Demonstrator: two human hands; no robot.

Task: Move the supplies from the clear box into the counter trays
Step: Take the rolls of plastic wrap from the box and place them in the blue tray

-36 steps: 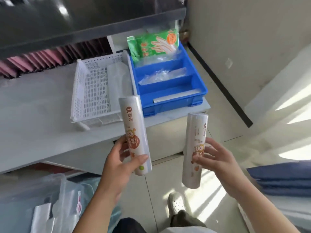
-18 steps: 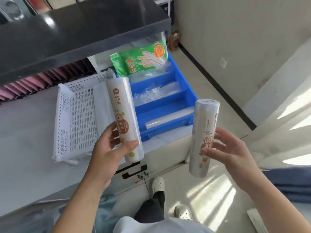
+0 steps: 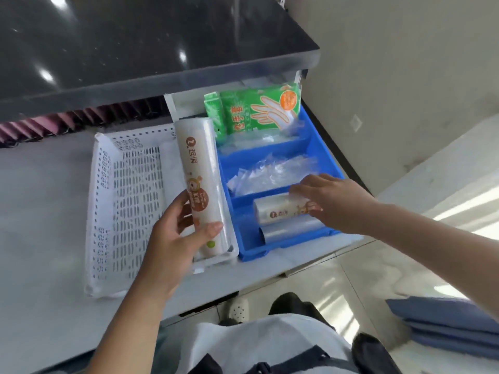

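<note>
Two rolls were up in the air half a second ago; now the right hand [image 3: 334, 202] grips one roll [image 3: 280, 209] down in the blue tray's [image 3: 330, 160] front compartment, and the left hand [image 3: 178, 233] grasps the other roll [image 3: 201, 179] over the white basket [image 3: 108, 201]. Labels carry Chinese writing, same on the green glove packs [image 3: 259, 109]. Pale grey counter [image 3: 43, 201], dark shelf above.

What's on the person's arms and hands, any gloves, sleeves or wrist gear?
Nothing worn. The left hand and right hand are bare: no gloves, rings, watch or bands show. Both forearms are bare as far as the frame shows them; no sleeve edge shows.
</note>
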